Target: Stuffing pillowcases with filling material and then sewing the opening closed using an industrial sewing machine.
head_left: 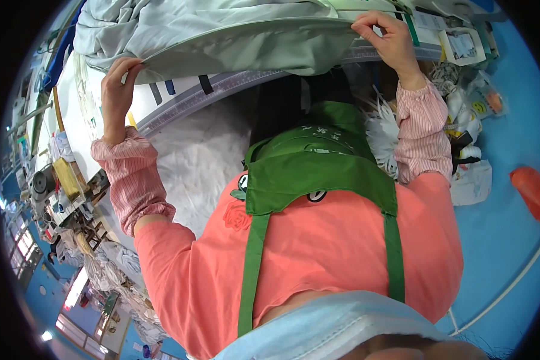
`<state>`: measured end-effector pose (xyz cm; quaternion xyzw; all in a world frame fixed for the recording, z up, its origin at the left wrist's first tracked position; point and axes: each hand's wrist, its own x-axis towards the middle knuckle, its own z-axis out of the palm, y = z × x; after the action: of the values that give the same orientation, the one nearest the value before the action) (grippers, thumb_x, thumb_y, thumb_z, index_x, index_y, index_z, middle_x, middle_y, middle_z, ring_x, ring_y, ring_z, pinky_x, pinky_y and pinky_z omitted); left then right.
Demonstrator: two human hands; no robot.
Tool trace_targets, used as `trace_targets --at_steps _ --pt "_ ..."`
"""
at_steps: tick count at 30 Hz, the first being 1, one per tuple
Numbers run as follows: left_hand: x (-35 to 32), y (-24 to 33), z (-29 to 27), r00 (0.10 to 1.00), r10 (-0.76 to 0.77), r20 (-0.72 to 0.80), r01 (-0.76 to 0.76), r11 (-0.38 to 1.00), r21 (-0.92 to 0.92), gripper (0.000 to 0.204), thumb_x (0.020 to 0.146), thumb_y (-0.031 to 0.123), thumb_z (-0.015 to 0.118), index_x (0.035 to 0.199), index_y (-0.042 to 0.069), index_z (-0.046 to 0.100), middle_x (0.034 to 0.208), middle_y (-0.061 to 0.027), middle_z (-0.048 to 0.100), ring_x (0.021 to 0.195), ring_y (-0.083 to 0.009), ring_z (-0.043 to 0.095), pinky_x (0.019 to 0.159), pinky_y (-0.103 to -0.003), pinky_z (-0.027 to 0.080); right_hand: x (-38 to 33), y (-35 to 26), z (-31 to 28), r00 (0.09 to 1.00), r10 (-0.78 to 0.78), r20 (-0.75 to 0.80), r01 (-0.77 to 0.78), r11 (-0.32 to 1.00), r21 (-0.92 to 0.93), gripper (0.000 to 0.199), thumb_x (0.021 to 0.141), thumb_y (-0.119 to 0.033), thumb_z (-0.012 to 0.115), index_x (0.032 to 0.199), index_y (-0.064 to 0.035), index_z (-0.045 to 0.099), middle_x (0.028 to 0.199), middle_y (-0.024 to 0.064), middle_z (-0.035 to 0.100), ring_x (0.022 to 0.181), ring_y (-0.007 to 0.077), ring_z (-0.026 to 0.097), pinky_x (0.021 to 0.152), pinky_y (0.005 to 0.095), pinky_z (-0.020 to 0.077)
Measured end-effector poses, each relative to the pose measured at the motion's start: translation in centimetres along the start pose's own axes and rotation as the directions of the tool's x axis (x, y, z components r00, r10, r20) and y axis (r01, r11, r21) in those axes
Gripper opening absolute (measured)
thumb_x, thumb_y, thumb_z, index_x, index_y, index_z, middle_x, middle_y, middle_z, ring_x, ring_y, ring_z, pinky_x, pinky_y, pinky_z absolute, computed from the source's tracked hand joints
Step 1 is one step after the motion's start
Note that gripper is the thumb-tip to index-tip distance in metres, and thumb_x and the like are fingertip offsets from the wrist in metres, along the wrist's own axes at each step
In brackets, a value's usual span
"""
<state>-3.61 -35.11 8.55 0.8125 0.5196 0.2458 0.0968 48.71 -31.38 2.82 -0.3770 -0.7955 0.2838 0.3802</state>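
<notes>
I see a white worktop (pixel 180 96) with a ruled edge, carrying pale green fabric (pixel 222 42). Left hand (pixel 117 90) and right hand (pixel 390 39) each have their grip closed on its hem. Uneven pull would likely skew the hem off the ruled edge.

A ruler strip (pixel 222 90) runs along the near edge of the white tabletop (pixel 180 90), with dark clips (pixel 205 84) set just above it. White fluffy material (pixel 192 156) hangs below that edge. At the tabletop's right end lie papers and a small white packet (pixel 462 45). On the blue floor (pixel 498 216), an orange bag (pixel 531 189) lies near a white cable (pixel 510 282), and patterned cloth pieces (pixel 462 120) are piled beside the tabletop.
</notes>
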Motion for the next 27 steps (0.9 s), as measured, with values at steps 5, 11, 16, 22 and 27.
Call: trace_targets --at_steps 5,11,16,22,27 --pt "-0.1 0.1 -0.8 1.0 -0.02 0.01 0.02 1.0 -0.007 0.01 0.088 0.0 0.068 0.097 -0.001 0.068 0.09 -0.0095 0.068 0.081 -0.0208 0.065 0.075 -0.028 0.05 -0.1 -0.7 -0.4 1.0 -0.015 -0.012 0.016 1.0 0.026 0.01 0.088 -0.007 0.073 0.09 0.0017 0.068 0.089 0.0046 0.069 0.08 0.0113 0.061 0.073 0.0229 0.0474" --pt "-0.1 -0.3 -1.6 1.0 -0.027 -0.005 0.027 1.0 0.001 0.01 0.089 0.0 0.068 0.098 -0.001 0.068 0.091 -0.0088 0.068 0.081 -0.0186 0.066 0.075 -0.027 0.05 0.1 -2.9 -0.7 0.999 -0.049 -0.004 0.049 0.985 0.167 0.009 0.088 0.0 0.071 0.085 0.0027 0.064 0.09 0.0056 0.066 0.079 0.0104 0.058 0.07 0.0221 0.045" --pt "-0.6 -0.1 -2.3 0.999 -0.048 0.006 0.048 0.999 0.024 0.01 0.089 -0.001 0.067 0.099 -0.002 0.068 0.092 -0.0087 0.069 0.083 -0.0178 0.066 0.076 -0.027 0.05 0.5 -4.0 -0.6 0.997 -0.075 0.021 0.064 0.941 0.332 0.012 0.087 0.003 0.07 0.084 0.0006 0.059 0.085 0.0046 0.062 0.075 0.0099 0.055 0.067 0.0214 0.0421" --pt "-2.2 -2.1 -3.8 0.992 -0.087 -0.097 0.077 0.992 -0.097 0.011 0.09 0.0 0.067 0.101 -0.002 0.068 0.093 -0.0096 0.069 0.086 -0.0166 0.065 0.078 -0.026 0.049 1.5 -10.9 -1.0 0.918 -0.391 -0.07 0.379 0.812 0.443 0.021 0.086 0.003 0.071 0.101 -0.0015 0.057 0.083 0.0029 0.06 0.074 0.0094 0.055 0.065 0.0213 0.0411" --pt "-0.5 -7.1 0.4 0.927 -0.217 0.306 0.196 0.976 0.099 0.015 0.09 0.011 0.063 0.099 0.0 0.068 0.094 -0.0133 0.069 0.086 -0.0296 0.066 0.076 -0.037 0.05 3.8 -7.1 0.9 0.978 0.091 0.187 -0.16 0.905 0.395 0.024 0.091 -0.005 0.069 0.113 -0.0027 0.058 0.089 0.0014 0.064 0.079 0.0101 0.06 0.071 0.0213 0.0464"
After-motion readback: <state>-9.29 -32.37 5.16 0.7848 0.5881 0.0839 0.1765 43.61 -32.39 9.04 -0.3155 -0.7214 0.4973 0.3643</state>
